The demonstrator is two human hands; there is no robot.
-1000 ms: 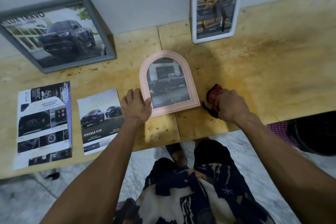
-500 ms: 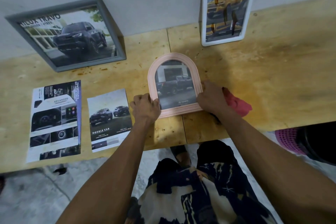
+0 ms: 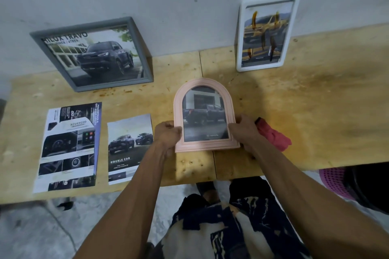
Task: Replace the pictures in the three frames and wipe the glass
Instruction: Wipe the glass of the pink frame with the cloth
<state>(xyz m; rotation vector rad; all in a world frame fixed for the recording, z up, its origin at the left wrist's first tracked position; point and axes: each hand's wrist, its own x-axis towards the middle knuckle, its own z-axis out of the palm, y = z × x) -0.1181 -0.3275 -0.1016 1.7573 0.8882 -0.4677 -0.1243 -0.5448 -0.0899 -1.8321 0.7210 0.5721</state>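
Pink frame gripped at both lower sides: left hand and right hand, fingers clamped on edges. Red cloth left on desk, right.

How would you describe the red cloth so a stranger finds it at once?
Start at the wooden table against the wall. Find the pink arched frame held in both hands; beside the right hand lies the crumpled red cloth, the only soft, unprinted item there.

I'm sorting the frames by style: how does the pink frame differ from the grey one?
The pink frame is arched at the top; the grey frame is rectangular. The pink one is gripped at its sides by the left hand and the right hand; the grey one leans untouched against the wall. The pink looks smaller. Both hold a dark pickup picture.
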